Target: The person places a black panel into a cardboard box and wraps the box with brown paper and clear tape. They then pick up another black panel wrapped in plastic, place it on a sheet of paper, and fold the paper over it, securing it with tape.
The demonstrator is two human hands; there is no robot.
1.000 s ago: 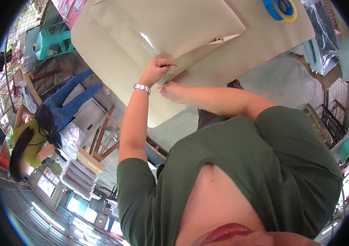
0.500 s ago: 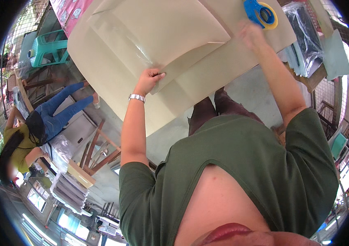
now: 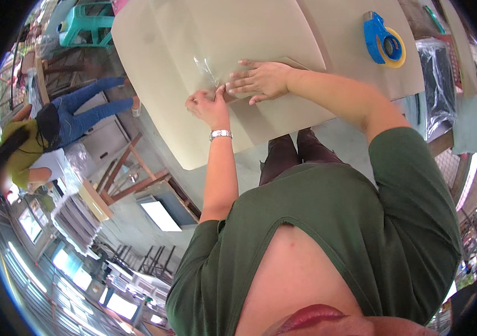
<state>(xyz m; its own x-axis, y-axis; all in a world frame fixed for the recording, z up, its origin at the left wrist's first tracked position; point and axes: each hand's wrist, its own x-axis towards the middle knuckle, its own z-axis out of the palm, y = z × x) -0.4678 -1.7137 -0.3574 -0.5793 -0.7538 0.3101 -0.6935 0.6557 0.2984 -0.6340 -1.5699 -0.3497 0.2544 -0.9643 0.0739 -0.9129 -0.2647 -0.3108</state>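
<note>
A large sheet of tan paper (image 3: 249, 33), folded over along its near side, lies on a tan-covered table (image 3: 361, 84). My right hand (image 3: 263, 81) presses flat on the fold with its fingers stretched. Close beside its fingertips is my left hand (image 3: 210, 109), a metal-banded watch (image 3: 220, 134) on its wrist. The left thumb stands apart from its fingers, which are partly curled on the paper and slightly blurred. A shiny clear strip (image 3: 206, 70), like tape or film, shows on the paper just beyond both hands. Farther right rests a blue tape dispenser (image 3: 374, 39) with a yellowish roll.
Plastic-wrapped dark material (image 3: 439, 84) is stacked right of the table. A green plastic stool (image 3: 87, 25) stands at the far left. Another person in jeans (image 3: 90, 101) is at the left, near wooden frames (image 3: 124, 168) and a stack of grey-white sheets (image 3: 76, 221).
My right hand has come from beside the tape dispenser leftward onto the fold. My left hand has loosened its pinch on the paper's edge. The view has shifted, so the table appears farther right.
</note>
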